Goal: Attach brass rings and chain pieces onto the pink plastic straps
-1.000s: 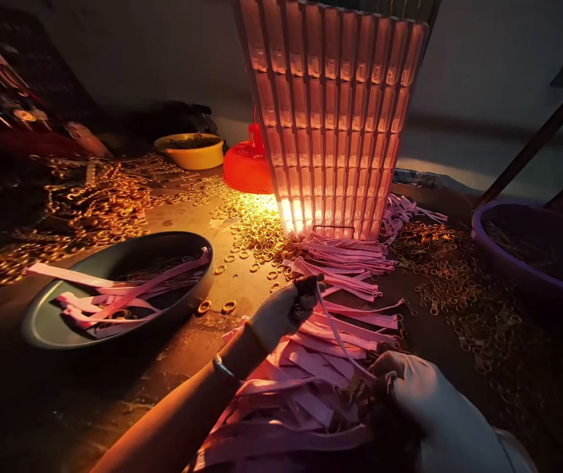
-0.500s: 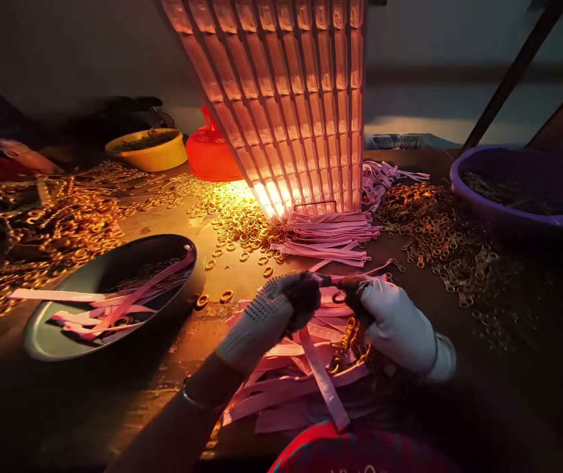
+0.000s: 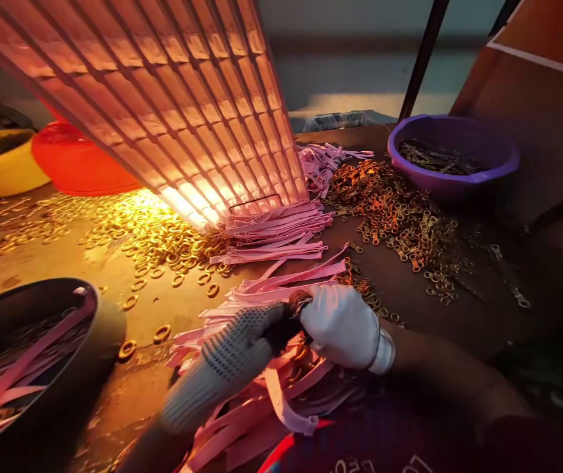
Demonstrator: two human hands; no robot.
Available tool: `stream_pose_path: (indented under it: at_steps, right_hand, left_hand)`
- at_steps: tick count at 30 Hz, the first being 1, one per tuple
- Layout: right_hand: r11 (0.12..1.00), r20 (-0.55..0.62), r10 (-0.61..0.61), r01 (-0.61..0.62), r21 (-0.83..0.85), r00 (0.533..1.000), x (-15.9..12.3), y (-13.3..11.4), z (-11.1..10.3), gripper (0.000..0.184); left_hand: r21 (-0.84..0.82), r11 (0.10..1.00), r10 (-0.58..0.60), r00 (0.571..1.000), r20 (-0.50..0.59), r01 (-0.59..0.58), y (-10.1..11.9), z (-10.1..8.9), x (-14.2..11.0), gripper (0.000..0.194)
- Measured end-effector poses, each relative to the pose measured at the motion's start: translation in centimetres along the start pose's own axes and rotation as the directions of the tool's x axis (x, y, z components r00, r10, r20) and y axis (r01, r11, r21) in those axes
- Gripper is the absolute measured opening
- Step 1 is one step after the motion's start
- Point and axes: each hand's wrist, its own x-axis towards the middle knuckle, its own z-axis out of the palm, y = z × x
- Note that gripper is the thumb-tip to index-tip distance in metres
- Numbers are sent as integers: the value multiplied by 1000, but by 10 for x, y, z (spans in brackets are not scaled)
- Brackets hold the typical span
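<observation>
My left hand (image 3: 242, 341), in a grey knitted glove with dark dots, is closed around a pink strap (image 3: 281, 401) whose free end hangs below the fingers. Against its fingertips presses my right hand (image 3: 343, 327), in a white glove, also closed at the same spot. What the right fingers pinch is hidden behind the dark fingertips. Beneath both hands spreads a loose pile of pink straps (image 3: 242, 437), with some brass-coloured metal hooks (image 3: 303, 355) among them. Neat stacks of pink straps (image 3: 281, 226) lie just beyond.
A lit ribbed panel (image 3: 202, 118) stands behind the straps. Gold rings (image 3: 163, 246) are heaped left of it, metal clasps (image 3: 399, 217) right. Around are a purple basin (image 3: 502, 164), a red container (image 3: 79, 164), a yellow tub (image 3: 10, 171) and a dark bowl (image 3: 111, 335) holding straps.
The view has swung to the right, so the panel and bowls sit further left. My hands have drawn together, the right one turning its back upward over the left fingertips.
</observation>
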Motion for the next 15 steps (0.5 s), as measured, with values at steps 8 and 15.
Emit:
stream_pose_path:
  at_steps: [8,15]
  right_hand:
    - [980,278,-64,7,200,958,1,17,-6,14]
    - [961,275,-250,203,189,929,-2,17,-1,19]
  left_hand:
    - [-208,952,-246,965,-91,223,-12,9,-3,17]
    - [-283,941,-192,981,9,187,-12,18,0,25]
